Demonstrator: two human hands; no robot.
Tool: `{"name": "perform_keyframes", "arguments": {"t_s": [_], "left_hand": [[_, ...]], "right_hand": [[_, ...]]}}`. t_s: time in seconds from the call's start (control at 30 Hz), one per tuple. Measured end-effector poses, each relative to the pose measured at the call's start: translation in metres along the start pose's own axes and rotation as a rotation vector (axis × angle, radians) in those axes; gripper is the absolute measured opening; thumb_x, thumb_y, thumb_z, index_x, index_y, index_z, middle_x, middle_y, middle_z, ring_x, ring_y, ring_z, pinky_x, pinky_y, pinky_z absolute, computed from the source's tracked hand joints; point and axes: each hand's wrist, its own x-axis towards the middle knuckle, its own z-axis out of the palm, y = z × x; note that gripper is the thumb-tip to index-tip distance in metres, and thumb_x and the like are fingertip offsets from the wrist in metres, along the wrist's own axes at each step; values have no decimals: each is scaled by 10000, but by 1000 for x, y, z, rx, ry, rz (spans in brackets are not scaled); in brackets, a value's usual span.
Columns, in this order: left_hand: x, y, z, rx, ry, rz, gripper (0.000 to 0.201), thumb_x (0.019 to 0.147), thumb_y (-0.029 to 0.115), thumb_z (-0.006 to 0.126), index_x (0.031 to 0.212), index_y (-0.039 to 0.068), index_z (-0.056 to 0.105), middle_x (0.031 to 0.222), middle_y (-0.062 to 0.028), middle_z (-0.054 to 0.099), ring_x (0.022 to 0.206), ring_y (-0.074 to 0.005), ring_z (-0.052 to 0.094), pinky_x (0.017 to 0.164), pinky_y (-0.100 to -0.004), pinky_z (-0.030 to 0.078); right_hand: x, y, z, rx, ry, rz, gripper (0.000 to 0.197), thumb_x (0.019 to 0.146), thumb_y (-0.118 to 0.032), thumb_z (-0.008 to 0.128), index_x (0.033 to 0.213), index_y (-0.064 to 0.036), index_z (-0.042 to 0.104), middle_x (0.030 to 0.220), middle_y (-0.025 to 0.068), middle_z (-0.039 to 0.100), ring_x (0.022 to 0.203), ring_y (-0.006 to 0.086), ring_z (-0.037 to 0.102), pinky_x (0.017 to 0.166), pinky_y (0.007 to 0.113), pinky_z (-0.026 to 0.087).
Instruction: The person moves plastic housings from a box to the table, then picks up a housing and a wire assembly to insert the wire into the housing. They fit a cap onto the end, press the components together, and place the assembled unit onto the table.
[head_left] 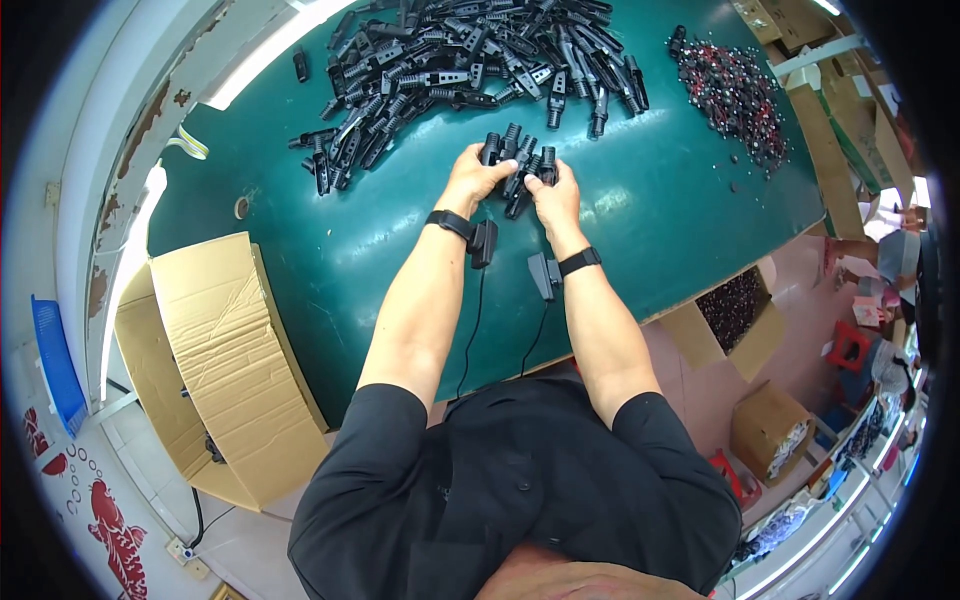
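Over the middle of the green table [400,250], both hands close round a bunch of several black plastic handles [518,150] with ribbed ends. My left hand [474,180] grips the bunch from the left, its thumb laid across the top. From the right, my right hand [556,198] grips the same bunch, thumb pressing inward. The fingers under the handles are hidden. Each wrist wears a black strap with a small dark box and a cable. Beyond the hands lies a large heap of similar black handles [450,77].
Small black and red parts [730,100] are piled at the table's right end. An open cardboard box [215,350] stands left of the table. Another carton [728,310] with dark small parts sits on the floor at right. A tape roll [241,208] lies near the left edge.
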Motion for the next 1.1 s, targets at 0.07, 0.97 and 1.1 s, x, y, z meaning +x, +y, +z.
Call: {"name": "perform_keyframes", "arguments": {"t_s": [0.07,0.97,1.1], "left_hand": [[-7,11,-7,-47,-21,-45,681,764,200,916,1318,-22,588,1167,-139,709,1030,-243,690,933,-366,561],[-473,82,-351,-467,904,661,346,898,195,839,1137,19,662,988,-33,705,850,-115,662,772,-280,557],[-536,28,-438,-556,996,665,249,922,212,810,1107,79,710,998,-17,719,872,-130,672,743,-295,529]], "right_hand": [[-8,-16,4,124,-46,54,608,851,-115,818,1394,8,573,1131,105,723,1012,235,704,902,360,558],[-401,-332,243,83,-1261,-766,349,924,-128,787,1227,4,676,1027,40,724,887,125,675,784,273,546],[-498,-338,343,43,-1469,-886,294,890,-113,798,1130,20,692,957,82,741,820,146,690,725,292,560]]}}
